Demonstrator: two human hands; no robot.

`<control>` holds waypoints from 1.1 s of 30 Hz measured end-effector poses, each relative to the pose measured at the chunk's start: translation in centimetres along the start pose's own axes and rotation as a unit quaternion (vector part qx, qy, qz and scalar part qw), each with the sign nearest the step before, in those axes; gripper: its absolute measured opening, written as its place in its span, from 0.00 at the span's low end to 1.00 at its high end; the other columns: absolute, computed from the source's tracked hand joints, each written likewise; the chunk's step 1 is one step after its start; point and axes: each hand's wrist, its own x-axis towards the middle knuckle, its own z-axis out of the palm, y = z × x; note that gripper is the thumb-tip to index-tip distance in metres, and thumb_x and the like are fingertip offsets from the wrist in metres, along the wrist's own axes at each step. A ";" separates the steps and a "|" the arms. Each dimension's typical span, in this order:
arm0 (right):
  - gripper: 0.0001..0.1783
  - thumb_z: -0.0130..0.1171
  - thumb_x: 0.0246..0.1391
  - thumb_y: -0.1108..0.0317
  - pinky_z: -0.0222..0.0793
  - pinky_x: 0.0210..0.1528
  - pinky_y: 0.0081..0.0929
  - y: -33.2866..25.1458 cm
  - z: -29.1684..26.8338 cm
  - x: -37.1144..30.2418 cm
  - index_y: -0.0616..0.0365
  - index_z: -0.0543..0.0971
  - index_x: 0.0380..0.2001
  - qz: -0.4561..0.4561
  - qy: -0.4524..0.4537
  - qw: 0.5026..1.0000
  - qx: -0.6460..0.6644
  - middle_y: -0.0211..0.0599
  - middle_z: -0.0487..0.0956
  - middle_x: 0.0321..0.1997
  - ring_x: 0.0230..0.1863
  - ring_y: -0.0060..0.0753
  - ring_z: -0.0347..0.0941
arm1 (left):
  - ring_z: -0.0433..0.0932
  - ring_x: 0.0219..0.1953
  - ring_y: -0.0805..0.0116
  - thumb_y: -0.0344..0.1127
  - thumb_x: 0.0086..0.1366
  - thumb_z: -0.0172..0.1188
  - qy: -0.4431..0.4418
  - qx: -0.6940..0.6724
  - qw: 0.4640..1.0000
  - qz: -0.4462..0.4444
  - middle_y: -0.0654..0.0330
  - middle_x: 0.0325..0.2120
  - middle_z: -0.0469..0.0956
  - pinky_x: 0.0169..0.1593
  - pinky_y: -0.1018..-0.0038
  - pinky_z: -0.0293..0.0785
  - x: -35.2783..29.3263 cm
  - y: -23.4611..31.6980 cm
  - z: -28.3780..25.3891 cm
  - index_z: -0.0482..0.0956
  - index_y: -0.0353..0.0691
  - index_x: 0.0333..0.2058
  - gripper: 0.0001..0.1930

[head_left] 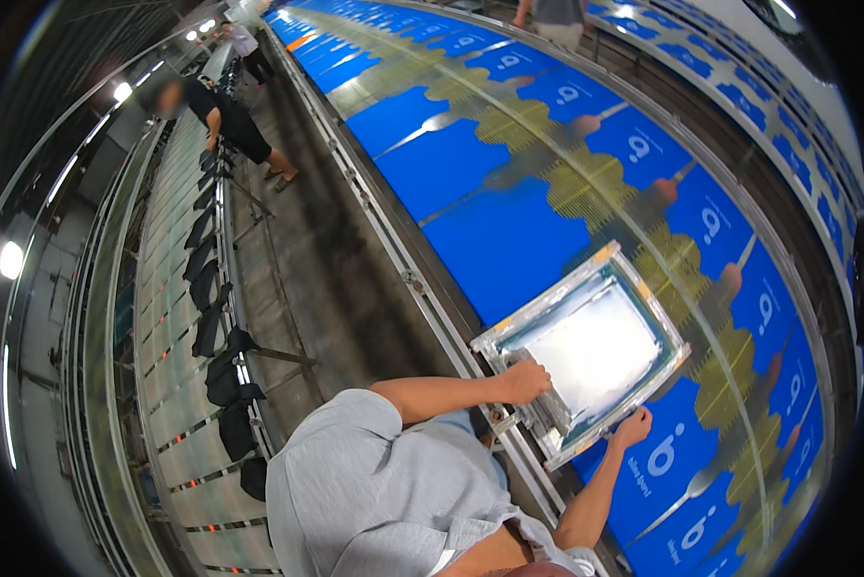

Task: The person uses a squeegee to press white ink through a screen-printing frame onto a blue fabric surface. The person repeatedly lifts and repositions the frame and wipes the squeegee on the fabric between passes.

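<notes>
The screen frame (547, 294) hides the blue sheeting (485, 250) beneath it. The left hand (524, 382) covers part of the squeegee (550, 413); whether the right hand (633, 427) touches the frame is unclear. At far left, a co-worker's head (169, 98) is blurred; at far right, the upper edge cuts off another person (559, 13).

Room above white screen (595, 337); squeegee (551, 412) at left, frame rim (547, 291) around.

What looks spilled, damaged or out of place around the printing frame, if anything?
Nothing clearly stands out. The white ink lies inside the printing frame, with no spill visible on the blue sheet, and the left hand grips the squeegee.
</notes>
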 end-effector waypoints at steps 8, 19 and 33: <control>0.19 0.62 0.58 0.55 0.72 0.52 0.38 -8.2 -1.1 -1.4 0.57 0.83 0.45 -0.244 -0.168 0.950 -0.098 0.46 0.81 0.47 0.49 0.46 0.77 | 0.85 0.36 0.49 0.30 0.45 0.65 -0.250 0.033 0.963 -0.100 0.47 0.31 0.84 0.40 0.57 0.80 8.9 0.7 -5.7 0.87 0.38 0.28 0.08; 0.07 0.59 0.44 0.66 0.70 0.40 0.53 -17.4 5.3 15.0 0.54 0.84 0.26 -0.348 -0.208 0.860 -0.308 0.44 0.84 0.29 0.36 0.50 0.81 | 0.84 0.38 0.47 0.31 0.48 0.59 -0.213 0.102 0.971 -0.038 0.46 0.31 0.84 0.43 0.54 0.81 32.5 -8.9 -7.4 0.87 0.43 0.32 0.11; 0.05 0.60 0.44 0.76 0.58 0.69 0.51 -14.1 2.4 -4.1 0.56 0.80 0.28 -0.344 -0.209 0.882 -0.244 0.37 0.76 0.31 0.41 0.40 0.76 | 0.83 0.33 0.52 0.25 0.46 0.59 -0.080 -0.005 0.997 -0.018 0.55 0.30 0.83 0.34 0.59 0.80 12.9 -5.0 -6.0 0.84 0.40 0.30 0.10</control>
